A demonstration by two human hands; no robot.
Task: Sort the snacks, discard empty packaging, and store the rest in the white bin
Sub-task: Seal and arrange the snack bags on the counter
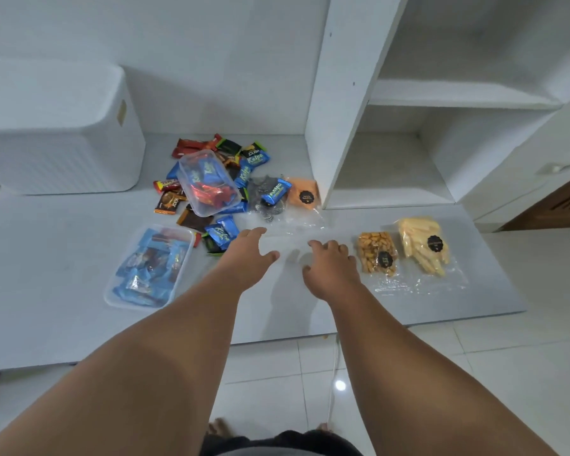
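Note:
A heap of small wrapped snacks (231, 172) in blue, red and brown lies on the white platform (63, 251). One clear tub (207, 182) rests tilted on the heap; another clear tub (148, 266) of blue packets sits at front left. Clear bags hold dark cookies (267, 200), orange snacks (305, 194), nuts (375, 251) and yellow sticks (422, 245). The white bin (56, 133) stands at the back left. My left hand (247, 255) hovers with spread fingers beside the heap. My right hand (329, 268) hovers just left of the nut bag. Neither holds anything.
A white shelf unit (408, 103) with open compartments rises at the right, its upright panel beside the orange bag. Tiled floor (474, 373) lies below the platform's front edge. A thin white cord (333, 373) hangs down at the front. A brown door (560, 205) shows far right.

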